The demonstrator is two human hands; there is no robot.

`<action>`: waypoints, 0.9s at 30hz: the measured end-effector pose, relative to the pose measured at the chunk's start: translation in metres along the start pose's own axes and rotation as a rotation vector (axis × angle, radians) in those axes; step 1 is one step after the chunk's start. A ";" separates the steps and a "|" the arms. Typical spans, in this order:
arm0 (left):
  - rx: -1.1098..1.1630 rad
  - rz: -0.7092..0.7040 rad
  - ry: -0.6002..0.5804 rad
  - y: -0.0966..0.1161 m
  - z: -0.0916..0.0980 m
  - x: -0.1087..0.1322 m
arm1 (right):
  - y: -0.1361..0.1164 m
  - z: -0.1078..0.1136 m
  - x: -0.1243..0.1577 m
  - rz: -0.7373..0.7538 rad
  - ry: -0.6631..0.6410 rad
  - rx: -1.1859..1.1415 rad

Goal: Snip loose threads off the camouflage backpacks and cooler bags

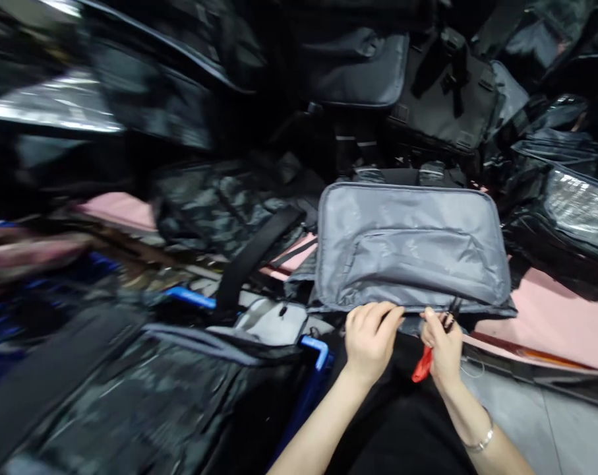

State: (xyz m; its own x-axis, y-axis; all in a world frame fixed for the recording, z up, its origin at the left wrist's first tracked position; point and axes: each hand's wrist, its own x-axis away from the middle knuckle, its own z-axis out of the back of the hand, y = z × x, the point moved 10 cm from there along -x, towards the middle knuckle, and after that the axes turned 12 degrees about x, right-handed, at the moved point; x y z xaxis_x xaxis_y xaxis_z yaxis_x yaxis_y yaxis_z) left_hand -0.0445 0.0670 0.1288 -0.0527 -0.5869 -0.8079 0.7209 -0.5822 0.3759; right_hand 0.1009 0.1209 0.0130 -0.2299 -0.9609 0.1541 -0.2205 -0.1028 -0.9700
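Note:
A grey bag point(407, 247) with a zipped front pocket lies open-faced in front of me, its lower edge toward my lap. My left hand point(370, 340) pinches that lower edge with curled fingers. My right hand point(444, 343) is closed just to the right of it, at the same edge, near a dark zip pull. A small red-handled tool point(422, 366) sticks out below the right hand's fingers. A silver bracelet point(481, 441) circles my right wrist.
Heaps of dark and camouflage bags point(219, 204) surround the grey one, with more black bags point(447, 99) stacked behind. A blue crate rim point(313, 346) holds bags at lower left. Pink sheeting point(556, 316) covers the surface at right. Grey floor point(550, 422) shows at lower right.

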 end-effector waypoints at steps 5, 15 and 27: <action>-0.082 -0.141 -0.062 0.003 -0.013 -0.009 | -0.008 0.004 0.006 0.018 0.020 -0.017; -0.086 -0.043 -0.415 -0.012 -0.047 -0.021 | 0.009 0.024 -0.007 -0.037 -0.058 0.300; 0.167 0.273 -0.650 -0.044 -0.046 -0.073 | -0.096 0.030 0.016 0.717 -0.135 0.956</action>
State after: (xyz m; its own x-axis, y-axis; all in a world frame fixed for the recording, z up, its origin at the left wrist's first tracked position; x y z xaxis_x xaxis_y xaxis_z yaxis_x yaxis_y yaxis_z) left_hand -0.0410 0.1616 0.1502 -0.3236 -0.9092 -0.2621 0.6546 -0.4151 0.6318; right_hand 0.1469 0.1073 0.1028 0.1012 -0.8908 -0.4430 0.7222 0.3720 -0.5831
